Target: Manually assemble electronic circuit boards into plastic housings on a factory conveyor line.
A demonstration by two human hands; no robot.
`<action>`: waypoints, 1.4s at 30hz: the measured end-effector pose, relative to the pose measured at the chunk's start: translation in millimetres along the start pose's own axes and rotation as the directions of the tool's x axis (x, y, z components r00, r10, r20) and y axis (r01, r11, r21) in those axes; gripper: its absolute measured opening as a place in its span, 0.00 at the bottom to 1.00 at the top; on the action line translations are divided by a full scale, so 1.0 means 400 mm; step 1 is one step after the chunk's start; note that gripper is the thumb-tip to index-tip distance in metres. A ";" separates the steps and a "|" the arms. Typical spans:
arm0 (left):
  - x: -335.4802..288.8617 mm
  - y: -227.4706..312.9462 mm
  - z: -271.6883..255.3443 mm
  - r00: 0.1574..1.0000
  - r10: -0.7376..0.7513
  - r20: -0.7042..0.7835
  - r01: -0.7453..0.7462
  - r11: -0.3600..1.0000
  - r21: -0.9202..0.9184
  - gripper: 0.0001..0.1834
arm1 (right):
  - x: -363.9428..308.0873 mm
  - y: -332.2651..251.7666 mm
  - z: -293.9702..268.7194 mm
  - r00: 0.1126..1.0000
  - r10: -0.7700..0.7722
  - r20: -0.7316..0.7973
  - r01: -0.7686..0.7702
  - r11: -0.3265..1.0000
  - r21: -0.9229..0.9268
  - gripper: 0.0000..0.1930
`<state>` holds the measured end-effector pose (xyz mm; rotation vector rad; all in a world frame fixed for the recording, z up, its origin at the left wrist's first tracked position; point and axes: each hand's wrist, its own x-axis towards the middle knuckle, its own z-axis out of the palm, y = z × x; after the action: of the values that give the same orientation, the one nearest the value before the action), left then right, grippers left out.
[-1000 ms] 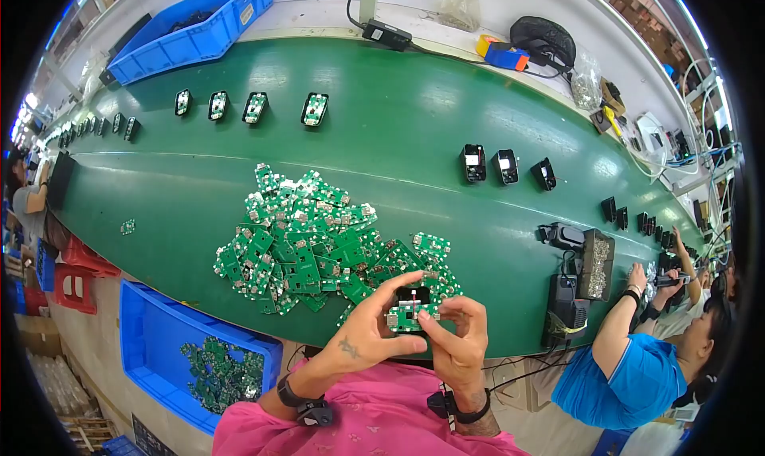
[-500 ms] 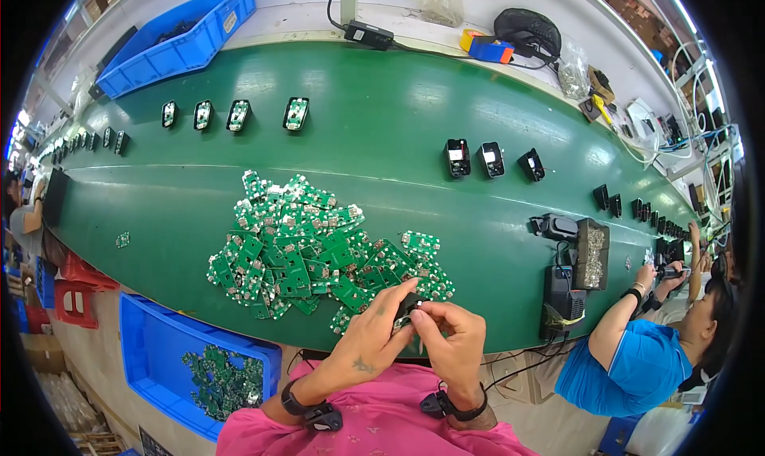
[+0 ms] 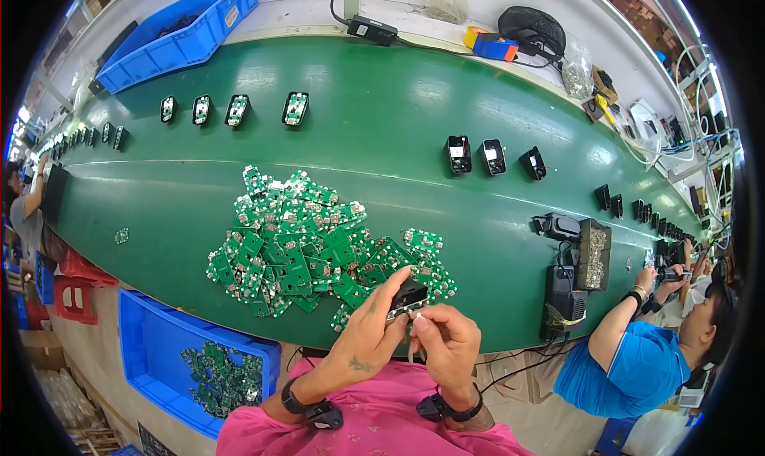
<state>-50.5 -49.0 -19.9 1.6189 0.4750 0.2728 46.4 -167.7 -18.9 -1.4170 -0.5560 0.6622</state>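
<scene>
The black case (image 3: 409, 293) sits between my hands, its long visible side slanting away from me and to the right, its near edge facing the fingertips of my right hand (image 3: 448, 340). My left hand (image 3: 370, 326) is the nearer, curled closed around the case from the left, while my right sits just beside it, thumb and forefinger pinched together on a small white piece (image 3: 417, 316) by that near edge, too small for me to identify. Beyond my left hand, away from my body, lies the heap of green circuit boards (image 3: 295, 249).
</scene>
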 end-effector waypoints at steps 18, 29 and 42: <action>-0.008 0.024 -0.022 0.985 0.139 0.101 -0.160 0.957 0.244 0.36 | 0.060 -0.091 -0.073 0.926 -0.060 0.374 0.260 0.819 -0.511 0.01; -0.012 0.016 -0.009 0.973 0.218 0.073 -0.229 0.891 0.391 0.37 | 0.066 -0.081 -0.074 0.938 0.069 0.339 0.120 0.855 -0.505 0.05; -0.015 -0.004 0.027 0.966 0.248 -0.080 -0.185 0.870 0.456 0.36 | 0.064 -0.081 -0.048 0.946 0.130 0.296 0.056 0.837 -0.545 0.05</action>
<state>-51.3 -61.3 -22.2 2.1203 0.4820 0.4729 80.8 -164.2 10.9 -1.8728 -1.0436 0.8138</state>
